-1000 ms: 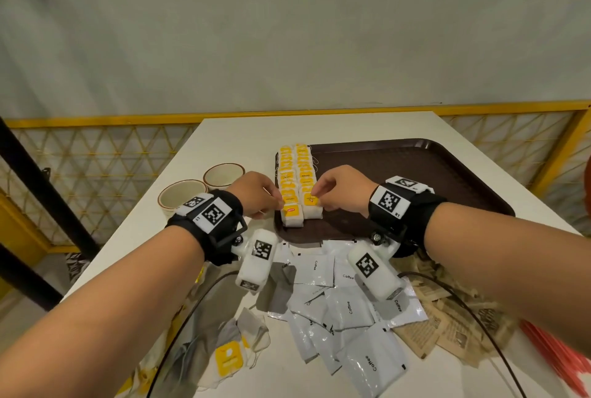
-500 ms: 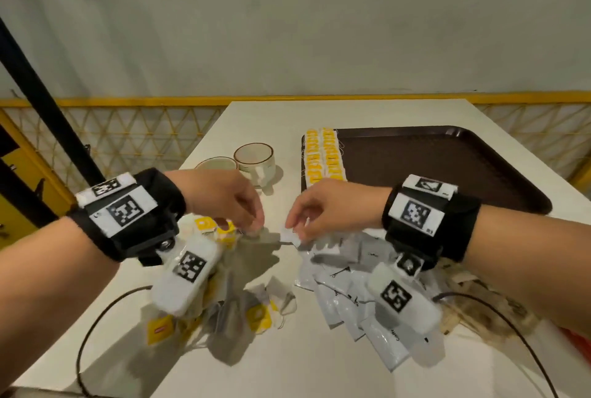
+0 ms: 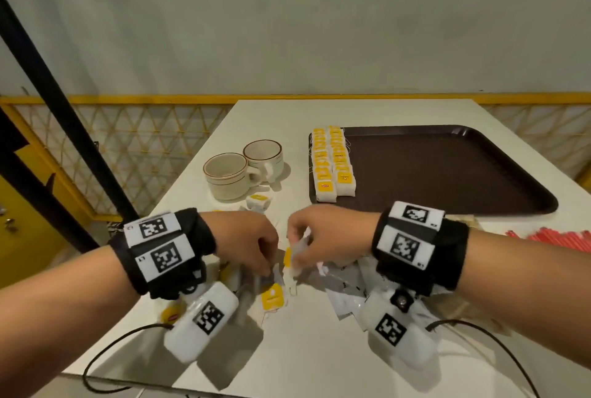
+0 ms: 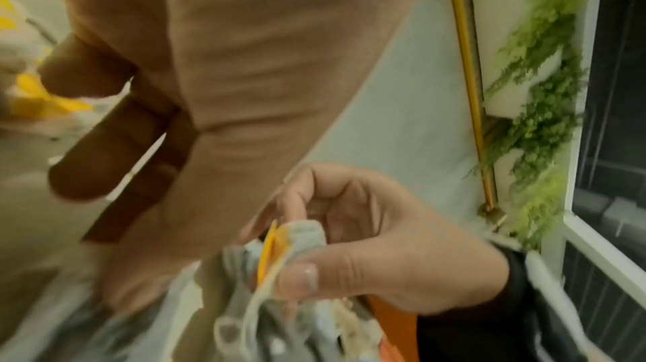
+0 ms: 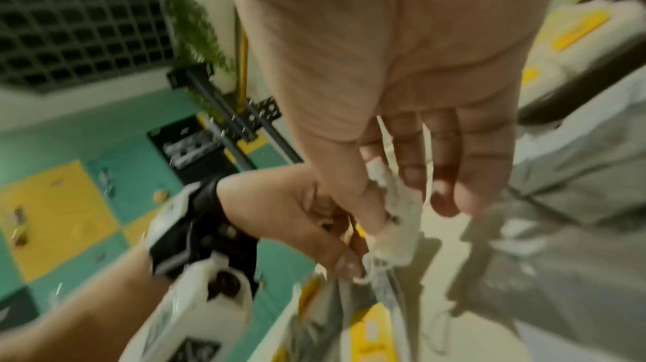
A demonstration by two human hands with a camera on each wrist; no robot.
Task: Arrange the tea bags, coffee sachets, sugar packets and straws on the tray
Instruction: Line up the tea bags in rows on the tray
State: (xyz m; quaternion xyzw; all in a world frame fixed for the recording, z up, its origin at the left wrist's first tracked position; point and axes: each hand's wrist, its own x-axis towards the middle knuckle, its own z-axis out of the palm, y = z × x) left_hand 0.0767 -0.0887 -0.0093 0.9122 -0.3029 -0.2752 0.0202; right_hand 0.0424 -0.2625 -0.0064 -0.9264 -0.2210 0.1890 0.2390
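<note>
Pinching a tea bag between thumb and fingertips, the right hand meets the left hand, whose grip on loose bags cannot be told.

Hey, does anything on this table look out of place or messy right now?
Yes. One tea bag lies alone beside the two cups, apart from the neat rows on the tray. More tea bags and coffee sachets sit jumbled near the table's front edge, under both hands.
</note>
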